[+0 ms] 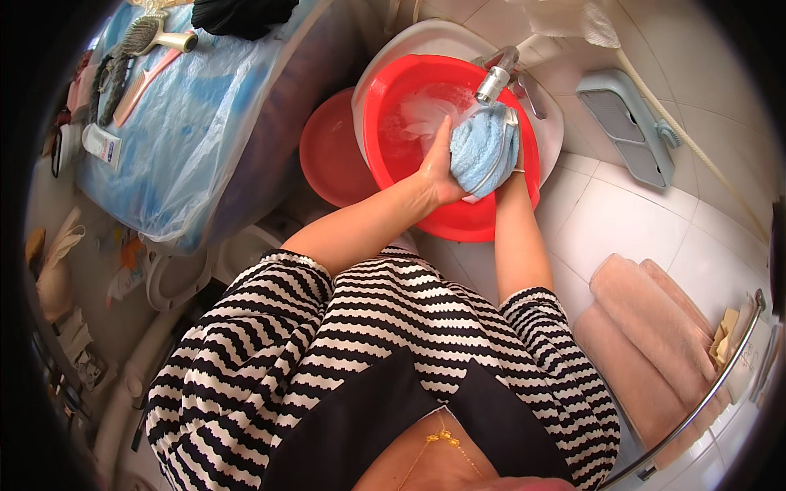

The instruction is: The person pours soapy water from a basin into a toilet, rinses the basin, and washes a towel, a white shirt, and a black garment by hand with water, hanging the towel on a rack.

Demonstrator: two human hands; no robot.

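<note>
Fingers first: our left hand [443, 173] grips the light blue cloth [481, 155], thumb up along its near-left side, palm beneath. Our right hand [519, 157] sits against the other side; its fingers are mostly hidden behind the fabric, so we cannot tell how far they close.

The cloth is bunched between both hands, above the red basin [458, 224], just below the metal faucet [492, 84]. We take this two-sided hold as keeping the bundle together under the spout, with the basin placed to catch drips.

Long axis: slight, running from the faucet end back toward our body, leaning left. A pale tag [512, 117] marks the faucet end.

Farther out: whitish patch in the basin, foam or fabric, unclear. White sink [553, 139] beneath; second red basin [329, 155] to the left; pink towel [634, 335] lower right.
</note>
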